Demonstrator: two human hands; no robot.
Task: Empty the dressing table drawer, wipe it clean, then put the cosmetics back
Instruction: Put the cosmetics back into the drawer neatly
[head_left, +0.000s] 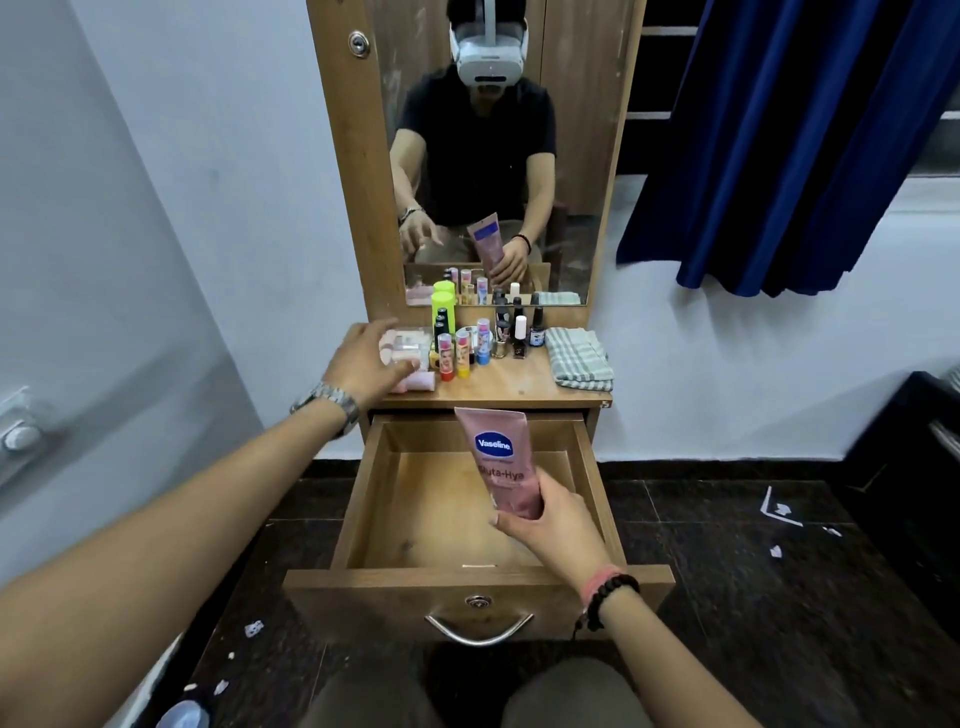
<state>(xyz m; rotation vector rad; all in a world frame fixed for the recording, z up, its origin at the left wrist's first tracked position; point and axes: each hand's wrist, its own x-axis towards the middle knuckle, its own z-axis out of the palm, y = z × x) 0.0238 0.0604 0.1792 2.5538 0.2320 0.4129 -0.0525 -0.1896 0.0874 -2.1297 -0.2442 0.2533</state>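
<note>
At the worktop's (519, 387) left edge, left hand (363, 358) with a metal wristwatch (330, 397), fingers spread and loosely curled over a clear pouch (402, 343) of pale pink items; grip open, whether touching the pouch cannot be told. Just beside, toward the back edge, one lime-green capped bottle (443, 306) standing upright. In front of it, a cluster of small upright sticks (460, 353) with colourful printed labels, about four, exact count unclear where overlapping. Right of these, around five small nail polish bottles (519, 332) with dark and white caps, upright, close together. At the worktop's right edge, one folded grey-green checked cloth (579, 358), overhanging the right edge slightly. Below, one wooden drawer (358, 499) pulled fully out, bare inside, curved metal handle (479, 629) and a keyhole on its front. Above the drawer's right half, right hand (550, 525) with a dark bead bracelet (613, 597), grip closed around the lower end of one pink Vaseline tube (501, 457); tube upright, slightly tilted, flat crimped end up, blue oval logo facing the camera, held in the air, clear of the drawer floor. Far right, dark blue curtain (779, 145).
</note>
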